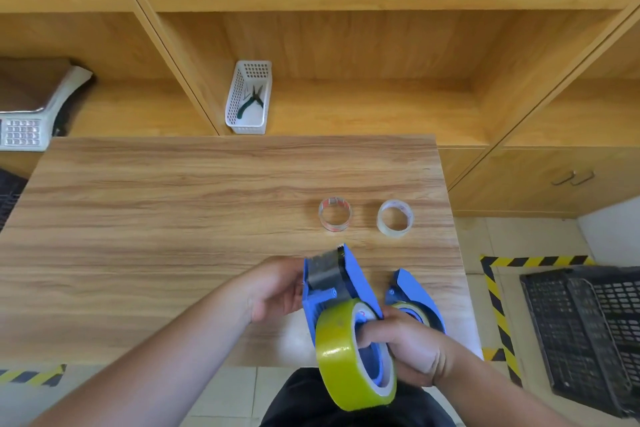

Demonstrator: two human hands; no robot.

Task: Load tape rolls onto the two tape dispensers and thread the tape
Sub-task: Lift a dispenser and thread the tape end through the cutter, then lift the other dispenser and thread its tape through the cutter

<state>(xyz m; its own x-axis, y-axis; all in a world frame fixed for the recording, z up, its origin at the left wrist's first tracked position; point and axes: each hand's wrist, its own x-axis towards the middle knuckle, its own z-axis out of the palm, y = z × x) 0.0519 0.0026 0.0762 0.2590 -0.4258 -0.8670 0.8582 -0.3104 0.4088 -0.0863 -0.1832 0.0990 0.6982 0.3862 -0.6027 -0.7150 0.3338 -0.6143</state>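
Observation:
A blue tape dispenser (349,279) is held above the table's front edge, its metal blade pointing away from me. My left hand (273,291) grips its left side. A large yellow-green tape roll (337,350) sits on the dispenser's hub at the near end, and my right hand (405,347) holds that roll with fingers in its core. A second blue dispenser (414,295) lies on the table to the right with a yellowish roll in it, partly hidden by my right hand. Two nearly empty clear rolls, one with red print (335,214) and one plain (395,218), lie farther back.
The wooden table (173,218) stands against wooden shelving. A white basket (248,99) with pliers sits on the shelf behind. A scale (31,114) is at the left. A black crate (588,333) rests on the floor at the right, beside hazard tape.

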